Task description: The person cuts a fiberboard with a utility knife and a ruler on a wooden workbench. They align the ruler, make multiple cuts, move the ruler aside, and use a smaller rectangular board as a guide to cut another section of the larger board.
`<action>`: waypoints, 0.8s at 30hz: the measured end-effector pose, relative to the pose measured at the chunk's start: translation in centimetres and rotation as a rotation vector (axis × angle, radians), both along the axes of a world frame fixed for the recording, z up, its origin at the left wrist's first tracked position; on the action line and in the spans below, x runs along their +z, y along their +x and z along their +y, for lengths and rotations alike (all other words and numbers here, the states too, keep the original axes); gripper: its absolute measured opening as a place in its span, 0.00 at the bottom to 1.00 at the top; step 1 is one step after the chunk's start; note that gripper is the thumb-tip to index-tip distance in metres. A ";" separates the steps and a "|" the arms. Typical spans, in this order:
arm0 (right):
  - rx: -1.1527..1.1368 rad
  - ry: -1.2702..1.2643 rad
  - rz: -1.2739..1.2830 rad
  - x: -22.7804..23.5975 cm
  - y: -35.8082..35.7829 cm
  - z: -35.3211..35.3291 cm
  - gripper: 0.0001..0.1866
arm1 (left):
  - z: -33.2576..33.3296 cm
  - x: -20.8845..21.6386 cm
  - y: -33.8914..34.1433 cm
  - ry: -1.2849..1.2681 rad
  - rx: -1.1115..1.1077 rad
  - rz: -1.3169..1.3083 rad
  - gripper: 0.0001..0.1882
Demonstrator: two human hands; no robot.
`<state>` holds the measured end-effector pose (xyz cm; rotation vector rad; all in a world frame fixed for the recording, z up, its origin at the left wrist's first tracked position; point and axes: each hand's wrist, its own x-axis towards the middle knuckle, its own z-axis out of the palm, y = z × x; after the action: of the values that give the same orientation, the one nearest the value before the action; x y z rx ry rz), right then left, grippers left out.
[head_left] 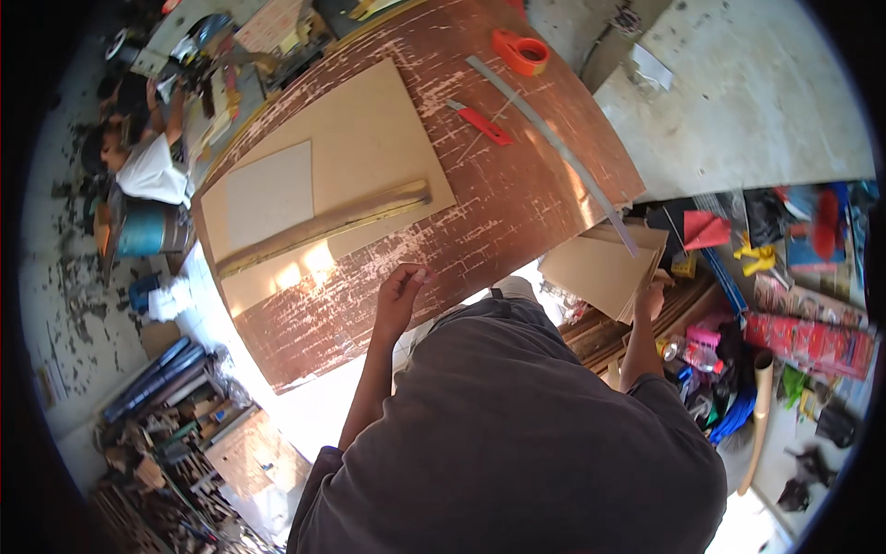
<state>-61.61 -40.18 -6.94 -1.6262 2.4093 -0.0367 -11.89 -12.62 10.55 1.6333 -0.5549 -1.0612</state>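
Observation:
My right hand (652, 300) is off the table's right edge, its fingers closed on the edge of a stack of brown cardboard sheets (595, 275). My left hand (400, 291) hovers by the table's near edge, fingers curled in and thumb pressed against them; nothing shows in it. Beyond it, a worn wooden strip (332, 226) lies across a large brown board (369, 120) and a smaller grey board (270, 194). A red utility knife (484, 126) and a long metal ruler (554, 138) rest further right on the table.
The scratched red-brown table (369, 337) spans the middle. An orange tape roll (520, 53) sits near its far right corner. A pale surface (757, 102) adjoins on the right, with cluttered goods (729, 342) below. Someone in white (152, 171) is at the far left, above piled scraps (185, 443).

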 end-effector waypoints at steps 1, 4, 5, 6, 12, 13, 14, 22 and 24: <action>0.008 -0.005 -0.035 0.1 -0.2 -0.2 0.16 | -0.1 0.2 -0.1 0.002 0.036 -0.007 0.11; 0.030 -0.176 0.000 -0.6 -4.5 -1.3 0.15 | -1.0 0.1 -0.3 -0.003 0.039 -0.029 0.11; -0.117 -0.272 -0.045 -0.5 -5.4 -2.0 0.15 | -1.2 -0.2 -0.4 -0.016 0.051 -0.031 0.11; -0.207 -0.260 -0.026 0.7 -3.9 -3.6 0.13 | -0.3 -0.2 -0.5 -0.014 0.092 -0.053 0.11; 0.231 -0.912 -0.171 13.6 3.8 -14.4 0.17 | 1.5 -0.5 -1.5 -0.004 0.231 -0.070 0.11; 0.294 -0.896 -0.180 16.8 7.7 -14.7 0.18 | 1.7 -0.4 -1.8 -0.002 0.252 -0.078 0.11; 0.370 -0.948 -0.305 20.0 12.6 -14.3 0.16 | 1.8 -0.4 -2.0 0.004 0.278 -0.053 0.11; 1.286 -0.295 -1.082 21.5 40.3 -6.6 0.17 | 3.6 -0.6 -2.8 0.007 0.351 -0.131 0.12; 1.470 -0.033 -1.051 20.4 45.6 -2.8 0.20 | 4.6 -0.8 -2.8 -0.018 0.381 -0.145 0.12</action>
<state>-16.04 -42.95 13.48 -2.1416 0.2487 -0.4913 -14.65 -8.00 9.71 1.7239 -0.3263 -0.6600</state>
